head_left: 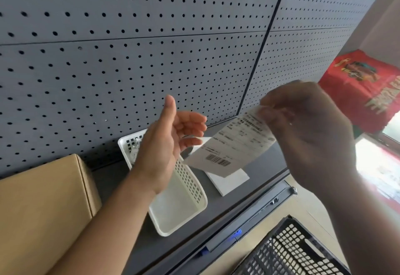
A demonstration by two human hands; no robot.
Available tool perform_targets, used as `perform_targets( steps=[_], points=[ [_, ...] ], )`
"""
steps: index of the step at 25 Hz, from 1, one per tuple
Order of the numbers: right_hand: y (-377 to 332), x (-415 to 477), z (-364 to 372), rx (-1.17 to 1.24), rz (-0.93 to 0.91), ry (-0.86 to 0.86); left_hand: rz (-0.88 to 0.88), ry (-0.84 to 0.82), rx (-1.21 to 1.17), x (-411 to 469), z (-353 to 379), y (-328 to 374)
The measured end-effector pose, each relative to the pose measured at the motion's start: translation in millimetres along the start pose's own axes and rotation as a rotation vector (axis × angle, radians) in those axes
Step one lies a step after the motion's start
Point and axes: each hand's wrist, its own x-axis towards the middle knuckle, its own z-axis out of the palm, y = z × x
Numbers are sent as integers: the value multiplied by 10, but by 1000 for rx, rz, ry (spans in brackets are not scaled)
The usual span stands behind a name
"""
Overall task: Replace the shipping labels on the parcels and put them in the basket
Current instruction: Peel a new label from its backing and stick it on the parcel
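Pegboard (129,47): grey, perforated, standing along the desk's back edge.
Desk (268,162): dark grey top.
Box (43,209): brown cardboard, closed, at the desk's left end near the back edge.
Black basket (292,251): mesh-sided, below and beyond the desk's front edge.
Red bag (363,88): printed, past the desk's right end.
White tray (184,199): slotted plastic, mid-desk, reaching from the back edge towards the front edge.
Right hand (309,131): raised and blurred, with its fingers pinching the label's upper corner.
Left hand (171,144): raised, palm turned inward, fingers loosely bent. The fingertips are just beside the label's left edge, and contact cannot be told.
Label (233,144): white with a barcode and print, held in the air above the pad.
Pad (229,179): white, flat on the desk just right of the tray.
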Motion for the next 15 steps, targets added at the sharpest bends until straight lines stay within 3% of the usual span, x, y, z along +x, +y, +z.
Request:
perform_targets(
  steps=[2,5,15],
  points=[
    [47,31,131,35,54,-87,111,-123,188,-160,-79,297],
    [78,92,306,83,88,-196,141,-175,438,-338,-166,467],
    [-167,247,1036,227,-5,-404,163,117,473,-685,-767,515]
  ],
)
